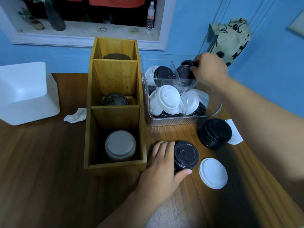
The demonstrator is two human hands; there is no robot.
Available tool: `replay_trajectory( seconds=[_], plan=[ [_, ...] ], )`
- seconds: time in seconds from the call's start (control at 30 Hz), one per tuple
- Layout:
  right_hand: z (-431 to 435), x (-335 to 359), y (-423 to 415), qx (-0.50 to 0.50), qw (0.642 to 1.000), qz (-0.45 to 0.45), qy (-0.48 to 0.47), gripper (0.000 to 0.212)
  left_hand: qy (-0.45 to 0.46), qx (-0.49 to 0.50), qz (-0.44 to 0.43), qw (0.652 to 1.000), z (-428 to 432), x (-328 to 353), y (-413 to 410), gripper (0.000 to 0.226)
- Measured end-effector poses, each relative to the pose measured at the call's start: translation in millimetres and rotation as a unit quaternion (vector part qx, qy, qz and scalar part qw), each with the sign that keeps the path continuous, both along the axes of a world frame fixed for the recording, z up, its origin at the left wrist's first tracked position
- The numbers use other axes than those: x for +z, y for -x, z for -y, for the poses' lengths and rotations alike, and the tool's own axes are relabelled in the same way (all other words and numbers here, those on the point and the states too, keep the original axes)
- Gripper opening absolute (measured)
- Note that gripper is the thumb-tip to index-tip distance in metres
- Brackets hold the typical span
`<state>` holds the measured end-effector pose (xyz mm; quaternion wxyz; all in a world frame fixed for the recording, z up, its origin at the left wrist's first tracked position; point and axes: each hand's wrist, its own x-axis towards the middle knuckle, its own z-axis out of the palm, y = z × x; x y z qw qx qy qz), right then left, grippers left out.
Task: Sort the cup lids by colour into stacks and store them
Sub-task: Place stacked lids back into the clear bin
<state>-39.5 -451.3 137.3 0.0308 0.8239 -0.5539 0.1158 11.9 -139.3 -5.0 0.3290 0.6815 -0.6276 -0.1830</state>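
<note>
A clear plastic bin (212,115) at the table's right holds mixed black and white cup lids. My right hand (209,69) reaches into its far right compartment and pinches a black lid (187,63). My left hand (162,163) grips a short stack of black lids (185,154) on the table. A taller black stack (213,133) stands to its right, with white lids (234,134) behind it. A single white lid (213,172) lies in front. The wooden organiser (115,112) holds a white stack (120,144) in its near slot and black lids (115,99) in the middle slot.
A white foam box (24,92) sits at the left of the wooden table. A crumpled tissue (75,116) lies beside the organiser. A patterned bag (230,38) hangs on the blue wall, and a water bottle (150,15) stands on the windowsill.
</note>
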Motion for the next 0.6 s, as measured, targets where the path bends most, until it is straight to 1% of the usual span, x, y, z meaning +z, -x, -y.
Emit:
replay_trajectory(
  seconds=[0.1, 0.2, 0.27, 0.33, 0.4, 0.47, 0.6],
  plan=[
    [-8.9, 8.0, 12.7, 0.017, 0.995, 0.082, 0.062, 0.025, 0.003, 0.001, -0.001, 1.0, -0.3, 0.3, 0.2, 0.087],
    [-33.2, 19.2, 33.5, 0.057, 0.978, 0.152, 0.131, 0.026, 0.003, 0.001, 0.001, 1.0, -0.3, -0.1, 0.4, 0.087],
    [-68.8, 17.0, 56.6, 0.094, 0.963, 0.205, 0.146, 0.024, 0.005, 0.003, 0.003, 1.0, -0.3, 0.0, 0.5, 0.087],
    [-118.7, 3.1, 83.9, 0.125, 0.952, 0.238, 0.147, 0.022, 0.004, 0.005, 0.002, 1.0, 0.0, 0.1, 0.3, 0.086],
    [-173.3, -21.2, 112.1, 0.154, 0.949, 0.246, 0.127, 0.021, 0.003, 0.004, 0.006, 1.0, 0.3, 1.1, 0.1, 0.086],
    [-222.1, -50.6, 142.0, 0.181, 0.951, 0.223, 0.113, 0.02, 0.005, 0.004, 0.01, 1.0, 0.5, 1.5, 0.3, 0.086],
    [-286.1, -99.6, 191.3, 0.245, 0.948, 0.188, 0.072, 0.022, 0.0, 0.006, 0.001, 1.0, 1.0, 2.8, 0.6, 0.083]
  ],
)
